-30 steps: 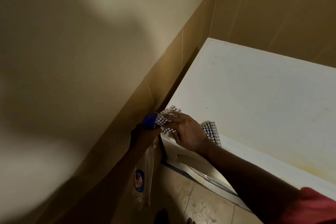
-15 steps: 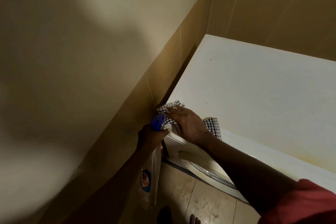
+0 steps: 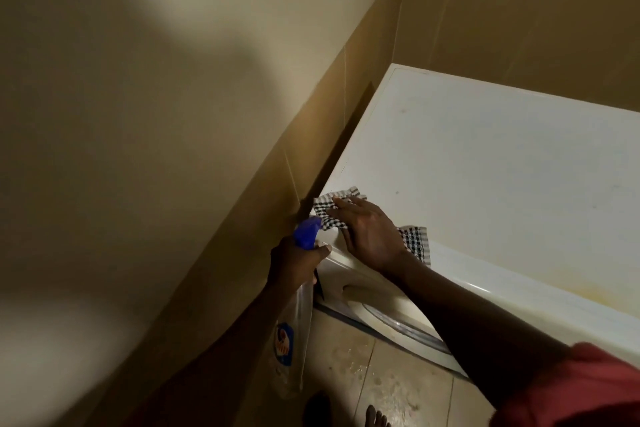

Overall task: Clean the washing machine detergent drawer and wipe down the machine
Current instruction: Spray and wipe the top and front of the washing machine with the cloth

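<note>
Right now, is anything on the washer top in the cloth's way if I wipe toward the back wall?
Nothing visible. The right hand presses the checked cloth at the front left corner of the washing machine top; beyond it are only stains. The left hand holds the spray bottle off the side.

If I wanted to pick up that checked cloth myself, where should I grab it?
Probably the checked cloth by its loose right corner, pinched from above. It lies flat on the washing machine top, and the right hand presses flat on its middle, leaving that corner free.
</note>
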Available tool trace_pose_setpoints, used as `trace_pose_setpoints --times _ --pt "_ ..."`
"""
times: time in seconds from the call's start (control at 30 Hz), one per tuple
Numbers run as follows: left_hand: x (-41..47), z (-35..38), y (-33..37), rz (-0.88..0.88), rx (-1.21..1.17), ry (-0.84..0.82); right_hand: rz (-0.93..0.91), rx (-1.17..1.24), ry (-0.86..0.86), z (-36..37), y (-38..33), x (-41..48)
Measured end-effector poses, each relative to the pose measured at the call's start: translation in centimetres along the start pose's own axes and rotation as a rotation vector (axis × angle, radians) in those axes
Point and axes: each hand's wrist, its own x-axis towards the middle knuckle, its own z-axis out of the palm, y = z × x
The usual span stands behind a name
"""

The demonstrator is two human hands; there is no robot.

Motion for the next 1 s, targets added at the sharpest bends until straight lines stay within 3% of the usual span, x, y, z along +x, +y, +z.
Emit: trace_pose_setpoints --times 0.27,0.47,0.7,0.87,1.0 --pt "1.6 -0.6 0.0 -0.047 -0.055 -0.083 0.040 -0.001 0.036 -2.0 1.3 -5.1" --pt "1.6 -1.1 -0.2 -0.015 -0.089 -0.062 0.004 -0.007 0.143 -1.2 -2.0 -2.0" --pt "1.5 -0.9 -0.4 -0.013 -0.096 -0.095 0.022 0.060 0.071 -1.5 -1.6 -1.1" --pt "1.0 0.9 0.5 0.009 -0.024 -0.170 0.464 0.327 0.281 -5.7 1.4 -3.9" --pt "-0.6 3.4 1.7 0.052 0.030 -0.193 0.465 0.342 0.319 -8.5 3.0 -5.8"
